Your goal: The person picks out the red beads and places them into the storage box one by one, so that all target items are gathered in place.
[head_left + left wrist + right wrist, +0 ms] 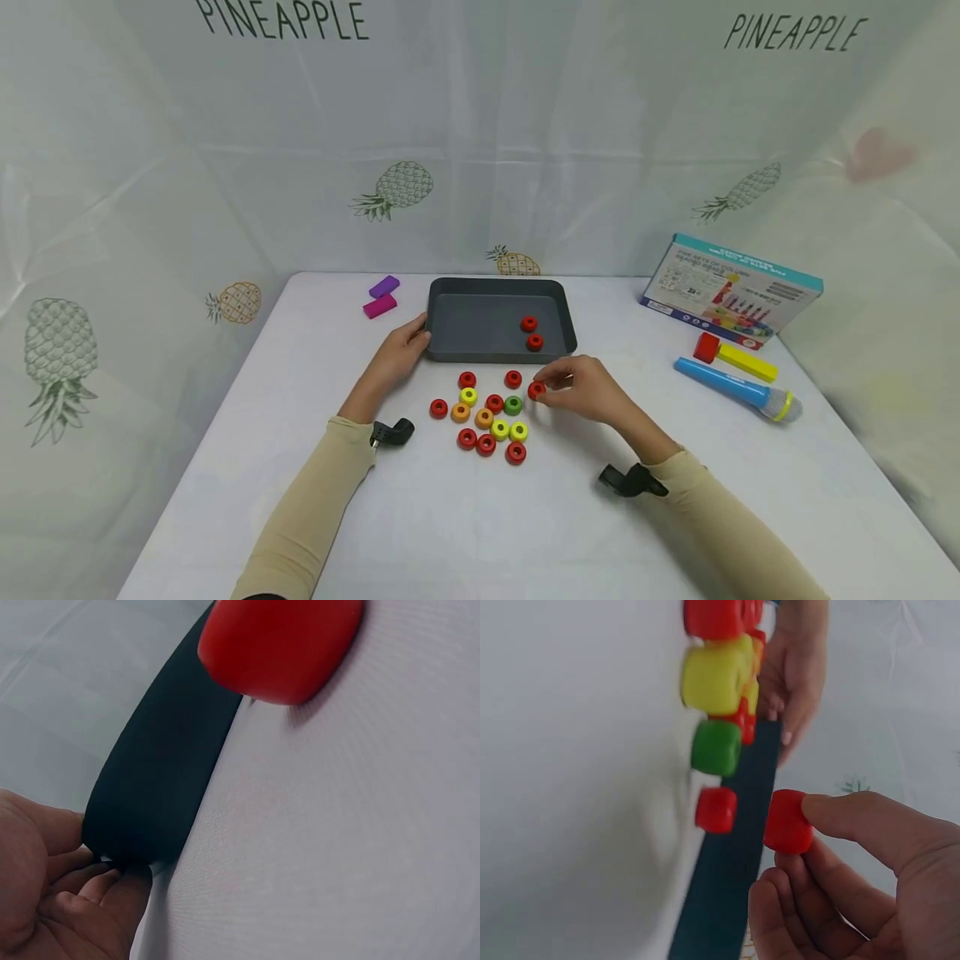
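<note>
The left hand point(401, 350) has its grip on the near-left corner of the dark grey tray point(480, 321), fingers curled against its rim; the left wrist view shows the fingertips point(112, 881) touching the tray's dark edge point(161, 780). The tray sits on the white desk point(480, 517) toward the far side, and two red rings point(532, 332) lie inside it near its right wall.

In front of the tray, between the two hands, lies a loose cluster of rings point(487, 417) in red, yellow, orange and green, flat on the desk.

The right hand point(588, 390) pinches one red ring point(536, 390) between thumb and fingertips at the right edge of the cluster, just in front of the tray's near rim. In the right wrist view this red ring point(788, 822) is held against the thumb point(855, 821), apart from the other rings.

Farther left, beside the tray, lie a purple block point(384, 287) and a pink block point(379, 306). To the right are a printed box point(731, 289), a red-and-yellow toy hammer point(735, 356) and a blue toy microphone point(738, 389).
</note>
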The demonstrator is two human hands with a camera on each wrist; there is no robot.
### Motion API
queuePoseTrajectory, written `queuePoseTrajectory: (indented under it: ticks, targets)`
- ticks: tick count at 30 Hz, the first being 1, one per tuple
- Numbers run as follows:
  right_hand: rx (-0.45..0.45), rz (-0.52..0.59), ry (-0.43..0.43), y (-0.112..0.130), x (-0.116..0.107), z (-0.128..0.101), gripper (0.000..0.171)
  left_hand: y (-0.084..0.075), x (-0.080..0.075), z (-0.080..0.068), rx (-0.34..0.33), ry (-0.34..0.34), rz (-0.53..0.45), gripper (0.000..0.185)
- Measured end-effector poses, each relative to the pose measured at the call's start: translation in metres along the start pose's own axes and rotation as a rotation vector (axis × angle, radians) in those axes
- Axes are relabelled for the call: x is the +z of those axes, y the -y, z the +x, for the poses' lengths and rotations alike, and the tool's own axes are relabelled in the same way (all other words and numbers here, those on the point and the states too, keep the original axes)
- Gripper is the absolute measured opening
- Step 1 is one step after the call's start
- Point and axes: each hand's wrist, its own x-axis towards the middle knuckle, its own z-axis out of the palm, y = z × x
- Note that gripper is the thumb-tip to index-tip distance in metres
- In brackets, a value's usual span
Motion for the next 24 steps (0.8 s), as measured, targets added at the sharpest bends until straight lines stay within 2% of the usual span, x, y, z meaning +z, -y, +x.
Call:
queuePoseTrajectory:
  ticks: [5,10,24]
  targets:
    - [-0.008,-0.013,-0.047,0.007,-0.012,0.021,0.023,0.003,-0.001,0.000,-0.001,-0.004,0.009,0.056]
    - [-0.018,-0.032,-0.061,0.011,-0.015,0.039,0.024,0.002,0.000,-0.002,-0.003,-0.003,0.001,0.055]
    - [0.016,-0.079,-0.055,0.015,-0.013,0.062,0.023,0.002,0.001,0.001,-0.011,-0.003,0.003,0.056]
